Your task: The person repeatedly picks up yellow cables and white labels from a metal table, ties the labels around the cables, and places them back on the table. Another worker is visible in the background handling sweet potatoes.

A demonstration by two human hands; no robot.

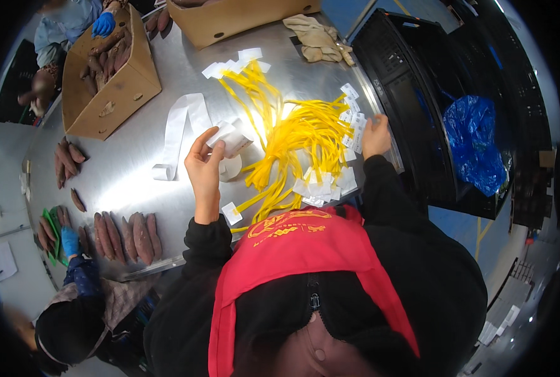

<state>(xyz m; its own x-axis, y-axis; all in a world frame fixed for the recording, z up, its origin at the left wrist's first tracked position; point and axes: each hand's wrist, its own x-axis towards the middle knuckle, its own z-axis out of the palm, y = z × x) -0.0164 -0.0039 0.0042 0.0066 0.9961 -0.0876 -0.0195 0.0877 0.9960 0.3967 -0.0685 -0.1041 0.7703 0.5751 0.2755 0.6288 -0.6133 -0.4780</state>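
My left hand (203, 167) pinches a curled white label strip (230, 137) between thumb and fingers. Just beneath it, a white roll (231, 168) rests on the metal table, partly covered by the strip. A bundle of yellow ribbon ties (294, 136) spreads before me, with white labels at their ends. My right hand (376, 137) is by the table's right edge, its fingers curled beside printed white labels (355, 129); whether it grips one cannot be made out. More white labels (320, 187) lie in a pile close to my red apron (303, 240).
A loop of white paper strip (185, 125) lies left of the roll. Cardboard boxes (115, 101) and sweet potatoes (140, 238) occupy the left side, where two people in blue gloves work. Cloth gloves (315, 40) lie at the back. Black crates (402, 94) stand along the right edge.
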